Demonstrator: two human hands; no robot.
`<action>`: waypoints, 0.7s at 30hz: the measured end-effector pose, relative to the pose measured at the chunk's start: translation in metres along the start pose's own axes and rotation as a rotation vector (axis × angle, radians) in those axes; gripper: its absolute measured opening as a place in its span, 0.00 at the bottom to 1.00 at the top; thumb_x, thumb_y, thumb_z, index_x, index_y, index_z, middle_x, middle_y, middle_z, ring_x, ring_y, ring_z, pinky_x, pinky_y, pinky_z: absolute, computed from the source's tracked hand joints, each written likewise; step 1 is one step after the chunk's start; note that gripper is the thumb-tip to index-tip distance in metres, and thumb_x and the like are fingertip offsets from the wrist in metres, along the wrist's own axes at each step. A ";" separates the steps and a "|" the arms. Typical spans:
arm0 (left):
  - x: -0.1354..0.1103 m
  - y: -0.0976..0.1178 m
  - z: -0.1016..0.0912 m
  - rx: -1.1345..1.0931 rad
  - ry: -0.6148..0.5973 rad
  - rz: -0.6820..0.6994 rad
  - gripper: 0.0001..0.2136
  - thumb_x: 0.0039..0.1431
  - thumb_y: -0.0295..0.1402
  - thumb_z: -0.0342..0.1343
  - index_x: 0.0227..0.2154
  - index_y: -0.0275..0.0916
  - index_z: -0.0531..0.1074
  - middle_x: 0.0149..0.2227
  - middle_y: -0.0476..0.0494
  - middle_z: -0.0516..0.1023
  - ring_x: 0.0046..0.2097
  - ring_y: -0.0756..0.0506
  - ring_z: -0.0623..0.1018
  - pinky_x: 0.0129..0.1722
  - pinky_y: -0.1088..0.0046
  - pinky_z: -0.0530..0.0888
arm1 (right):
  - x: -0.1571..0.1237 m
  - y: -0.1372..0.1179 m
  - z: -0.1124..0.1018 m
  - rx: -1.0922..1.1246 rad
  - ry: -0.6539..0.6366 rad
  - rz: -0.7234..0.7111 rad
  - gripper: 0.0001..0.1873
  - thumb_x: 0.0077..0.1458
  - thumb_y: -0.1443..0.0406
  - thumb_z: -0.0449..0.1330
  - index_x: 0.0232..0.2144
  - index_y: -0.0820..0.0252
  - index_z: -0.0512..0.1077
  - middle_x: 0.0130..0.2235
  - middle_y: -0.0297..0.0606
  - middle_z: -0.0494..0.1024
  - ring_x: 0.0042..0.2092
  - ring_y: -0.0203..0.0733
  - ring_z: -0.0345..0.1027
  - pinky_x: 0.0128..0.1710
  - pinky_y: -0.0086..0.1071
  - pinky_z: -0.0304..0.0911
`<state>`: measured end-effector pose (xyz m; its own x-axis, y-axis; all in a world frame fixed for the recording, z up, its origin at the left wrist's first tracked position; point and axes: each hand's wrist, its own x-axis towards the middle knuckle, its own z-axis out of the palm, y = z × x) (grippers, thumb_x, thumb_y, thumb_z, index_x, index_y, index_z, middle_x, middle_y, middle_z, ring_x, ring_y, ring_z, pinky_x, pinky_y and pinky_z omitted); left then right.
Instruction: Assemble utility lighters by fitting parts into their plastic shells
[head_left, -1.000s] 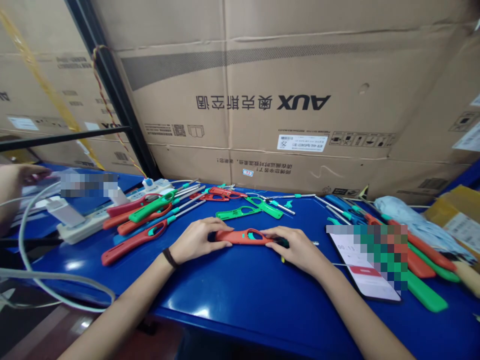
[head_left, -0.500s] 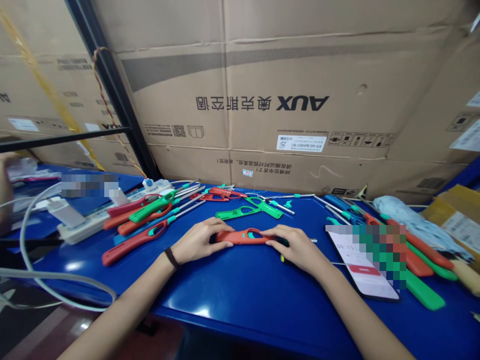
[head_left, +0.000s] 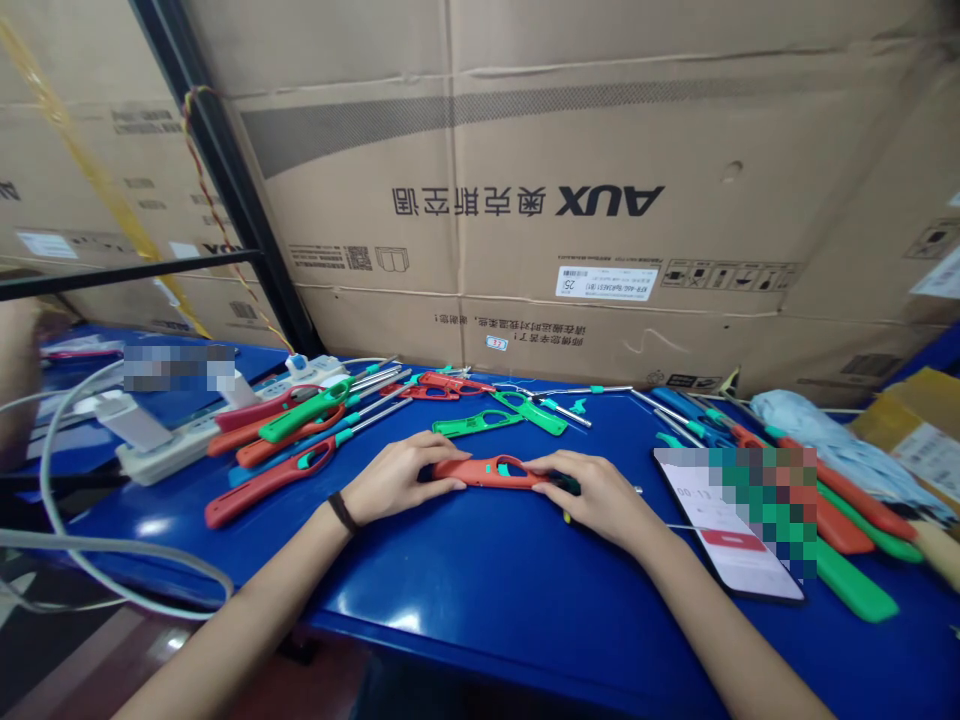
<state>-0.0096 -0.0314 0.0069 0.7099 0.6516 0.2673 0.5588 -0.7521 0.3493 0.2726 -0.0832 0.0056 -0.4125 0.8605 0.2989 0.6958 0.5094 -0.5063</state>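
Note:
Between my two hands lies an orange-red gas lighter (head_left: 480, 472) with a teal trigger, level above the blue tabletop. My left hand (head_left: 401, 475) pinches the handle's left end between thumb and fingers. Around the trigger end, my right hand (head_left: 589, 490) is closed, and the metal tube's tip pokes out past it. Something dark with a yellow end shows under the right palm, mostly hidden. Just beyond my hands rest green lighter shell halves (head_left: 480, 424) and red shell pieces (head_left: 439, 387) with loose metal tubes.
Several lighters (head_left: 270, 482) lie at left beside a white power strip (head_left: 172, 450) with cables. At right are a phone (head_left: 739, 540), more lighters (head_left: 855, 580), a light-blue cloth (head_left: 817, 430) and an open carton (head_left: 911, 420). Large cardboard boxes (head_left: 525, 120) stand behind. Another person's arm (head_left: 19, 370) shows far left.
Both hands keep their hold on the lighter with almost no movement. The view shifts slightly, and the other person's arm at the far left has moved further into view.

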 end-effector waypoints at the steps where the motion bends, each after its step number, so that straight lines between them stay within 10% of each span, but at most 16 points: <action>1: 0.000 0.000 0.000 0.000 0.000 0.002 0.16 0.60 0.42 0.55 0.48 0.43 0.72 0.47 0.44 0.74 0.48 0.43 0.74 0.48 0.69 0.71 | 0.000 0.000 0.000 -0.001 0.003 -0.002 0.13 0.57 0.66 0.57 0.45 0.52 0.73 0.45 0.35 0.79 0.45 0.42 0.73 0.44 0.35 0.67; 21: 0.001 -0.001 0.002 -0.012 0.016 0.010 0.16 0.60 0.42 0.54 0.48 0.43 0.72 0.46 0.42 0.75 0.47 0.43 0.74 0.49 0.65 0.71 | 0.000 -0.003 0.000 -0.026 -0.022 0.039 0.15 0.55 0.66 0.58 0.46 0.51 0.73 0.46 0.35 0.79 0.45 0.44 0.73 0.44 0.37 0.68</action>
<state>-0.0082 -0.0304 0.0048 0.7084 0.6457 0.2852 0.5464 -0.7574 0.3575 0.2708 -0.0844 0.0070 -0.3969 0.8799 0.2613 0.7266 0.4751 -0.4962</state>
